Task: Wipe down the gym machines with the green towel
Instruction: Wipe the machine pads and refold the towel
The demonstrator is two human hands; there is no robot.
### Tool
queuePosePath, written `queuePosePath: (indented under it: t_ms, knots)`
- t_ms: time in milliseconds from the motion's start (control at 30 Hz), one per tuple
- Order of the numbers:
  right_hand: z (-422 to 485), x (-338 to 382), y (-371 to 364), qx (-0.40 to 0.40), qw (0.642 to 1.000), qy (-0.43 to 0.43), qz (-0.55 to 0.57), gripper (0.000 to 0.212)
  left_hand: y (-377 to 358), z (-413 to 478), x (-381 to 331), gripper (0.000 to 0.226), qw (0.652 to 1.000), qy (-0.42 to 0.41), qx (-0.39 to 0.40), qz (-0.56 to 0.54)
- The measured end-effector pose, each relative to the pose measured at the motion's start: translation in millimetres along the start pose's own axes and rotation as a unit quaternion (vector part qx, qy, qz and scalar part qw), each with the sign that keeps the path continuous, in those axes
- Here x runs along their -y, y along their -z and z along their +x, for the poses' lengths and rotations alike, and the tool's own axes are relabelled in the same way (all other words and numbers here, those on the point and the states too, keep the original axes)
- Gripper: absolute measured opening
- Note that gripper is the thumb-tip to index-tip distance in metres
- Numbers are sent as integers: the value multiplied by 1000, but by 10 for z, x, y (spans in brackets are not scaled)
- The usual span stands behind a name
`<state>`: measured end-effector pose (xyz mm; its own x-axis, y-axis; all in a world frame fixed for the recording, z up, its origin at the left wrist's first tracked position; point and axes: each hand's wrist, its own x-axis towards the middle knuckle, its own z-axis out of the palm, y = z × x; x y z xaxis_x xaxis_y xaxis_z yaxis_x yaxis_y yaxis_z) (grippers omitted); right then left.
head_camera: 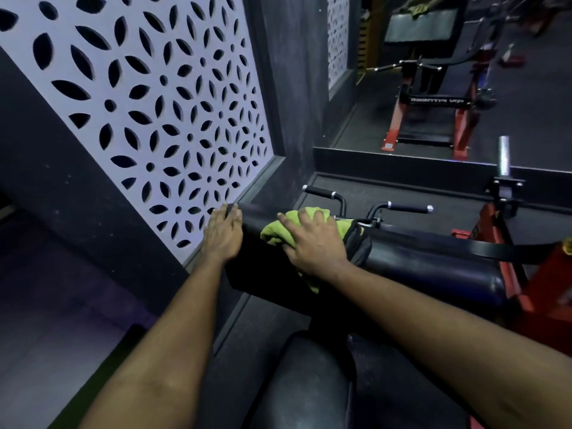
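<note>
Green towel (273, 235) — under right hand (313, 244)

The towel (305, 226) lies on the pad (433, 261), handles (365, 202) behind it, wall panel (148, 113) left.

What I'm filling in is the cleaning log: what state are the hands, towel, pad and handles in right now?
left hand: open, flat on the end of the black pad.
right hand: open, fingers spread, pressing the green towel down.
green towel: bunched, under the right hand on the pad.
black pad: bearing both hands and the towel.
handles: untouched, beyond the pad.
</note>
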<state>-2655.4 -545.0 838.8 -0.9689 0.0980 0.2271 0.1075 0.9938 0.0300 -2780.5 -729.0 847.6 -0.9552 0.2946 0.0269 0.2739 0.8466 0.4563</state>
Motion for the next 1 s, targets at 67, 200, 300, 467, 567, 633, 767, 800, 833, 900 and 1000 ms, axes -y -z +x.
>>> queuePosePath:
  t_ms: [67, 200, 300, 467, 567, 633, 767, 800, 833, 900, 1000]
  knots:
    - [-231, -148, 17, -14, 1000, -24, -14, 73, 2, 45, 33, 58, 1000, 2, 15, 23]
    - [-690, -487, 73, -29, 994, -101, -41, 68, 32, 89, 58, 59, 998, -19, 25, 57]
    - [-1068, -824, 119, -42, 981, -179, -62, 63, 9, 116, 90, 61, 996, -20, 31, 75]
    - [-1520, -1191, 218, -39, 945, -315, -82, 65, 23, 174, 178, 63, 994, -51, 56, 76]
    - [-1367, -990, 245, -36, 916, -395, -63, 62, 16, 284, 249, 64, 994, -55, 69, 70]
    - [-1175, -735, 234, -44, 908, -415, -35, 61, 30, 269, 222, 61, 991, -83, 55, 89]
    - [-682, -110, 181, -34, 928, -370, 22, 69, 72, 193, 183, 53, 980, -135, 25, 140]
    - [-568, 57, 144, -29, 933, -358, 24, 69, 80, 209, 186, 55, 981, -132, 19, 142]
    - [-485, 205, 106, -32, 937, -348, 27, 69, 83, 219, 181, 58, 982, -125, 13, 139]
    - [-416, 347, 61, -43, 941, -333, 39, 69, 93, 228, 134, 58, 985, -111, 2, 132]
    - [-532, 173, 6, -46, 954, -294, 29, 69, 124, 227, 71, 52, 984, -115, -20, 136]
